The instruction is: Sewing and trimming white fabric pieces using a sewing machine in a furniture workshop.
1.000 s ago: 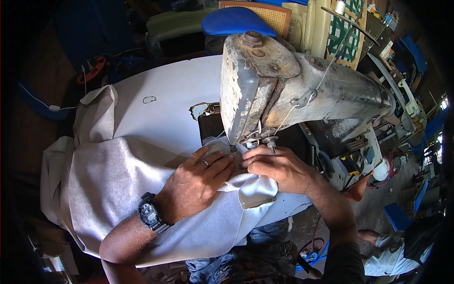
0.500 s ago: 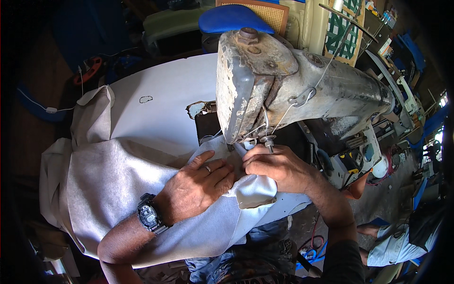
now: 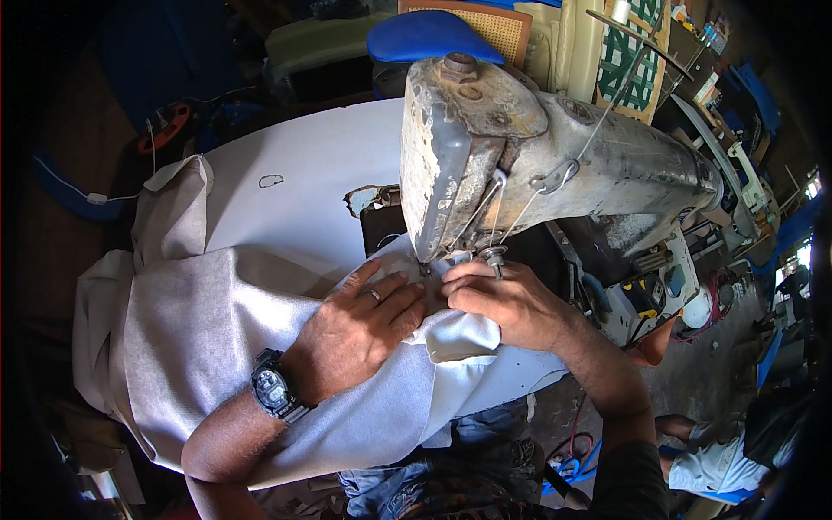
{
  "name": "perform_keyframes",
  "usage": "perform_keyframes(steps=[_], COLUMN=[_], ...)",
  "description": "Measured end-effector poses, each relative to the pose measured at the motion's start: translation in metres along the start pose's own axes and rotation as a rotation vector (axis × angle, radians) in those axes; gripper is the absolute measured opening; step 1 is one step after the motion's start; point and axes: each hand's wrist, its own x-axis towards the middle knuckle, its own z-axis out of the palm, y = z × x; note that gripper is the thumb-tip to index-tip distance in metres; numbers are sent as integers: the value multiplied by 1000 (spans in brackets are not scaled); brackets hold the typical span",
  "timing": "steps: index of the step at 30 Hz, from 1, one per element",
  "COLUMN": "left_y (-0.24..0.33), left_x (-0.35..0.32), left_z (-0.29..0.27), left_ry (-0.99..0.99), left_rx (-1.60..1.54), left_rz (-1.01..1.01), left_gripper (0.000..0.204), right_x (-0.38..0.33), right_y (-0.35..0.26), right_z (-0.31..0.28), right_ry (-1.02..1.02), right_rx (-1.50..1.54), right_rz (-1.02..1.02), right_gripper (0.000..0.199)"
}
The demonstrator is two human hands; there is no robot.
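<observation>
A worn, paint-chipped sewing machine [image 3: 563,173] stands over a white table [image 3: 303,165]. Wide light-grey fabric [image 3: 182,321] drapes across the table and runs under the machine's head. My left hand [image 3: 351,334], with a ring and a wristwatch, lies flat on the fabric just left of the needle area, fingers stretched out. To the right of that area, my right hand [image 3: 511,303] has its fingers curled and pinched on the fabric's edge. A folded flap [image 3: 464,334] of the same fabric sticks up between both hands. The machine's head mostly hides the needle.
A thread spool [image 3: 620,12] sits on a stand at the back right. Behind the machine are a blue padded seat [image 3: 433,36] and a cane-webbed panel. Another person [image 3: 728,455] is at the lower right. A yellow-and-black tool [image 3: 643,296] lies beside the machine's base.
The machine's thread lever has risen. The fabric flap between my hands has shifted slightly left and folded lower. My hands keep nearly the same places.
</observation>
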Motion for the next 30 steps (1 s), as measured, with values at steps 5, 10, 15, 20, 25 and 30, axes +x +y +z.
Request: perform_keyframes(steps=[5,10,15,20,25,30], left_y=[0,-4,-7,-7,1,1], left_x=[0,-1,-1,0,-6,-5], left_z=[1,5,8,8,2,-4], left_ry=[4,15,43,60,73,77], left_rx=[-12,10,24,3,-66,-3], left_rz=[-5,-17,-26,-2,83,103], left_gripper=[32,33,35,36,40,34], right_x=[0,3,3,1,-2,3], right_y=[-1,-4,-3,1,-2,-4], right_z=[0,-1,-1,2,-6,-10], right_ry=[-21,-20,-26,-31,-32,20], right_rx=[11,-11,-56,-72,-55,-7], right_rz=[37,55,54,33,-31,-36], right_gripper=[22,22,20,25,31,28])
